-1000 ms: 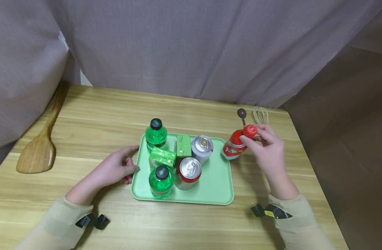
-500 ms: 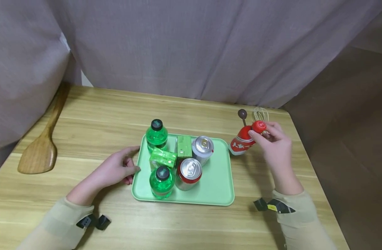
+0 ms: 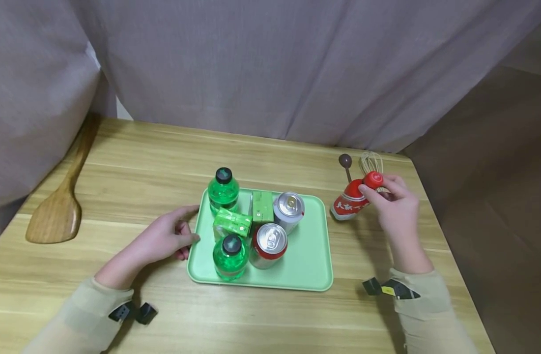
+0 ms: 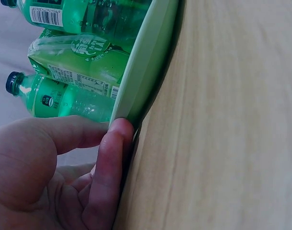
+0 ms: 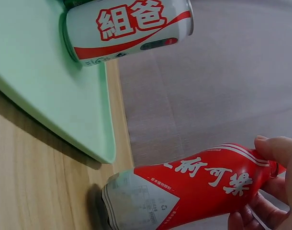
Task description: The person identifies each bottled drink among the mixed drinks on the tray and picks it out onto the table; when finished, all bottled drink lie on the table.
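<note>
1. At two o'clock of the tray (image 3: 312, 253), off its rim and over the table (image 3: 252, 319), the red bottle (image 3: 350, 201) is held tilted, cap towards one o'clock. Whether its base touches the wood cannot be established.
2. Change noted: one second ago the bottle's base sat just beside the rim. It now stands further out towards three o'clock, with wood visible between the two.
3. Right hand (image 3: 398, 204): thumb and fingers clamped on the bottle's neck, below the cap.
4. Left hand (image 3: 166, 236): at the tray's nine o'clock, position unchanged. Thumb and index finger are apart and touch the rim; whether they pinch it cannot be told.
5. On the tray, no shift found: green bottles at eleven (image 3: 223, 191) and eight o'clock (image 3: 231, 260), one green carton (image 3: 232, 223) between them, another carton (image 3: 263, 206) at twelve, silver can (image 3: 290, 211) at two, red can (image 3: 269, 248) near centre.
6. Assessment: the widened gap sets the bottle apart from the tray's load; the left hand probably steadies the tray.
7. Whisk (image 3: 372, 161) and dark spoon (image 3: 345, 161) lie just beyond the bottle, at one and twelve o'clock; a light knock is possible.
</note>
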The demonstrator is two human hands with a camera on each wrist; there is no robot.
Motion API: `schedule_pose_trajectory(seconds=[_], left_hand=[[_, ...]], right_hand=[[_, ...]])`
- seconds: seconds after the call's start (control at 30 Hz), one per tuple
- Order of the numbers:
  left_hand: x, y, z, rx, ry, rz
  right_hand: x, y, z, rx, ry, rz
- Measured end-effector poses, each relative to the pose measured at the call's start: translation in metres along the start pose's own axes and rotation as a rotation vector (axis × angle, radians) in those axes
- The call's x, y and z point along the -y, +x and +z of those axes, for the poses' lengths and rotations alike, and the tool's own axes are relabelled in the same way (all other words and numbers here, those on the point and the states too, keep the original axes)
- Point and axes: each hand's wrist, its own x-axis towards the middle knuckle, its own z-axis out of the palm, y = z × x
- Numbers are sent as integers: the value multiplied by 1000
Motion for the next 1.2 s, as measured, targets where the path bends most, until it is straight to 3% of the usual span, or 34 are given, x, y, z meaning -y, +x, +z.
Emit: schedule_pose_trajectory(seconds=[0.5, 1.2], left_hand=[[-1, 1, 0, 0, 7, 4], [1, 0, 1, -22, 53, 17]], right_hand=[[-6, 0, 4, 4, -6, 21], [-14, -5, 3, 70, -109, -62]])
